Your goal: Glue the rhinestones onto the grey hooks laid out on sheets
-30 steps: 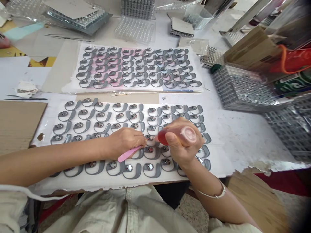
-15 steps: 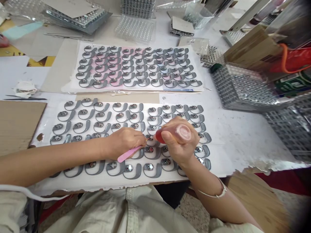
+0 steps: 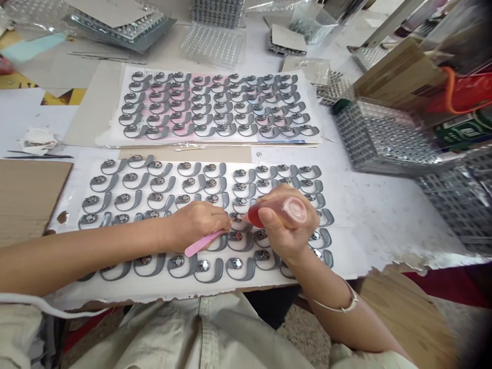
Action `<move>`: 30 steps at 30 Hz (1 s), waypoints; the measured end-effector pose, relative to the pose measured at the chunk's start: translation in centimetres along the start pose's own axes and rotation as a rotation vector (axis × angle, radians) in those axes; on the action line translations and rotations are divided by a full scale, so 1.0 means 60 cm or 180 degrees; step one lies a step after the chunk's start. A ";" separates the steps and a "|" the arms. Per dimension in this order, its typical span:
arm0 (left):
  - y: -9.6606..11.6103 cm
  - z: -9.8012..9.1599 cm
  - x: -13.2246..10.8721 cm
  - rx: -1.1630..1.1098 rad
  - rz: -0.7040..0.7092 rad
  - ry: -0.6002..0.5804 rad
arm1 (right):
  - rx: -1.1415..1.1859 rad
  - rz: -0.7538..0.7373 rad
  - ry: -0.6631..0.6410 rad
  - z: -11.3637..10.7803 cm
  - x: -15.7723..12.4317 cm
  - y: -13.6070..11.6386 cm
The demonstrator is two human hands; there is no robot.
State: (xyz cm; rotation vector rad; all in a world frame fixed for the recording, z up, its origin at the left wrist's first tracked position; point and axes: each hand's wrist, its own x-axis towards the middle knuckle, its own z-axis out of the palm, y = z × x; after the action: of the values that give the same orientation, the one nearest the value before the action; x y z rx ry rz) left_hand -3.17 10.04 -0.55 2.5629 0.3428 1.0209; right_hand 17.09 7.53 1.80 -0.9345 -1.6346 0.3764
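Between the earlier view and this one very little has changed: both hands stay over the same spot, and the bottle sits at nearly the same tilt, its base only slightly shifted.

The left hand (image 3: pixel 198 224) pinches a pink plastic stick (image 3: pixel 202 243), its fingers closed around it, with the stick's free end slanting back toward the wrist. The right hand (image 3: pixel 287 223) is closed around a small squeeze bottle (image 3: pixel 277 212) of reddish liquid, thumb (image 3: pixel 271 221) pressed on its side, and the bottle lies nearly level, nozzle end pointing left. Between the two hands, just beyond the left fingertips and the bottle's nozzle end, sits a grey hook-shaped piece with a round metal disc (image 3: pixel 237 218); whether either touches it is too small to tell.

More of these pieces lie in rows on a white sheet (image 3: pixel 346 256) under both hands, with the nearest row just below the fingers. The sheet's ragged front edge runs close to the person's beige jacket (image 3: pixel 184 333). Beyond the hands, a second sheet of hook-shaped pieces (image 3: pixel 219 105) lies farther up the table. To the right, white tabletop separates the sheet from a perforated metal basket (image 3: pixel 384 136).
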 end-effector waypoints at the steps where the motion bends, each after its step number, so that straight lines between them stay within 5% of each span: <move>1: 0.000 0.000 0.000 0.0001 -0.0002 -0.0006 | 0.0004 -0.0011 0.0009 -0.001 0.000 0.000; 26: 0.000 -0.001 -0.001 -0.0094 0.0042 0.0092 | -0.0095 -0.0146 -0.0046 -0.002 0.001 0.005; 30: 0.004 -0.007 0.000 -0.0337 -0.0158 -0.0078 | 0.0215 0.0104 0.0516 -0.012 0.018 0.009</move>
State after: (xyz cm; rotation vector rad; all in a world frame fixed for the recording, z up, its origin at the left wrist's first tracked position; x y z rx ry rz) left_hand -3.45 9.91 -0.15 2.4582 0.3350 0.9629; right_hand 17.96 8.51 2.38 -0.9177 -1.4523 0.3664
